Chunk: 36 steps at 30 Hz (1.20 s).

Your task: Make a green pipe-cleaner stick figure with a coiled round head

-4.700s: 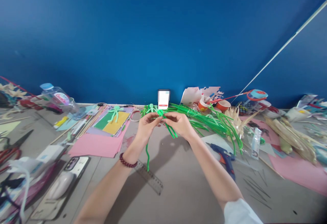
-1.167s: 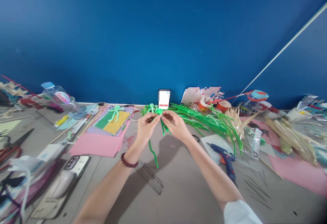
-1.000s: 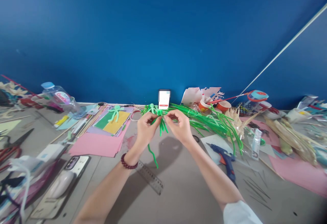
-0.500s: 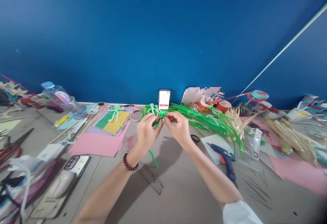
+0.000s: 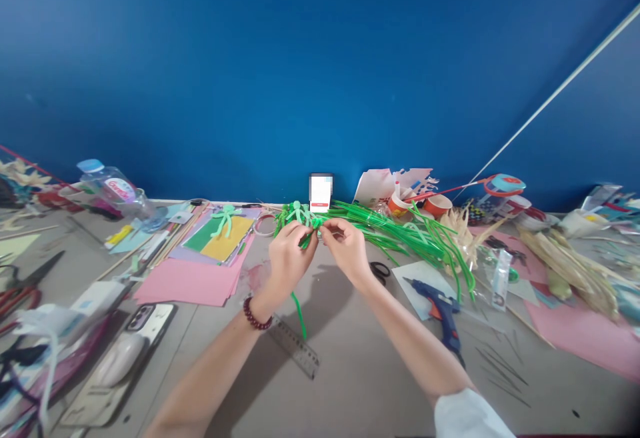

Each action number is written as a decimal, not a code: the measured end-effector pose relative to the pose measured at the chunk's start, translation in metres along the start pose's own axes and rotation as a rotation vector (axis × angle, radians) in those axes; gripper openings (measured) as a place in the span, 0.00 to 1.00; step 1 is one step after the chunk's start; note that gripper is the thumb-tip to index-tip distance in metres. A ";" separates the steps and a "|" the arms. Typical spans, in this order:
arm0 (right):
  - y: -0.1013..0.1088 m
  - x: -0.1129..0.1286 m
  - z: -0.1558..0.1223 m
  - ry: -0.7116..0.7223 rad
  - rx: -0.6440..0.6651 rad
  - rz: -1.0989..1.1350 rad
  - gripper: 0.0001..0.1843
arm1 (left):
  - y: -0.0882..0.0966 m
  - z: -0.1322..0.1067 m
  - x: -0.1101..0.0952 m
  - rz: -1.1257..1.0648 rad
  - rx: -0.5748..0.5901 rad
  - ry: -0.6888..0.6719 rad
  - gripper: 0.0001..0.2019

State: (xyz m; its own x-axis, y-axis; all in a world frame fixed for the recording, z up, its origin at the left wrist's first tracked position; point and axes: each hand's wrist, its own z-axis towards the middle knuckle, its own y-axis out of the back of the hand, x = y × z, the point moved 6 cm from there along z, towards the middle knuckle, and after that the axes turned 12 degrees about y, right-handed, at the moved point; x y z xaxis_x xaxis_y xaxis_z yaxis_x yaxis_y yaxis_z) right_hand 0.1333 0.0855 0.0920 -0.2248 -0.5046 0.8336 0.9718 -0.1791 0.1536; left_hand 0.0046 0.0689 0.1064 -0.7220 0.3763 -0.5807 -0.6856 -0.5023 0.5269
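Observation:
Both my hands meet over the middle of the table, pinching a green pipe cleaner (image 5: 299, 317) between them. My left hand (image 5: 291, 258), with a dark red bead bracelet at the wrist, is closed on it, and one green end hangs below that hand. Fingertips of my right hand (image 5: 346, 251) are closed at the same bunched green part, close to the left fingertips. Much of the piece is hidden by my fingers. Just behind stand pale green twisted figures (image 5: 297, 210) and a phone (image 5: 320, 193) with a lit screen. To the right lies a bundle of green pipe cleaners (image 5: 400, 228).
A clear ruler (image 5: 295, 350) lies below my hands. On the right are black-handled scissors (image 5: 380, 271), a blue glue gun (image 5: 443, 311) and paper cups (image 5: 437, 206). Pink paper (image 5: 185, 281), a tilted bottle (image 5: 117, 188) and another phone (image 5: 150, 325) are on the left.
My right hand has shifted slightly left, toward the left hand. The hanging green end has swung a little left and now points more straight down.

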 end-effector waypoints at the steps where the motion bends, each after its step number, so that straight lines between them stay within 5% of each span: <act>1: 0.001 0.002 0.000 0.019 -0.008 -0.023 0.06 | 0.001 0.000 0.000 0.011 -0.013 -0.006 0.11; 20: -0.004 -0.013 0.001 -0.070 0.030 0.105 0.05 | 0.001 -0.008 -0.007 0.201 -0.173 -0.253 0.07; 31: -0.004 -0.011 0.001 -0.103 0.041 0.204 0.06 | 0.000 -0.009 -0.005 0.167 -0.160 -0.252 0.07; 36: -0.003 -0.013 0.002 -0.110 0.028 0.182 0.08 | 0.000 -0.003 0.001 0.066 -0.117 -0.139 0.07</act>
State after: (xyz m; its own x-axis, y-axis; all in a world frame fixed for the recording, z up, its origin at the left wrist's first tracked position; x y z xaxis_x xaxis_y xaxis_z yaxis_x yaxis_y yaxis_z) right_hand 0.1332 0.0942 0.0819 -0.0375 -0.4312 0.9015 0.9976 -0.0693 0.0084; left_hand 0.0038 0.0671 0.1040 -0.7768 0.4392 -0.4514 -0.6263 -0.6139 0.4806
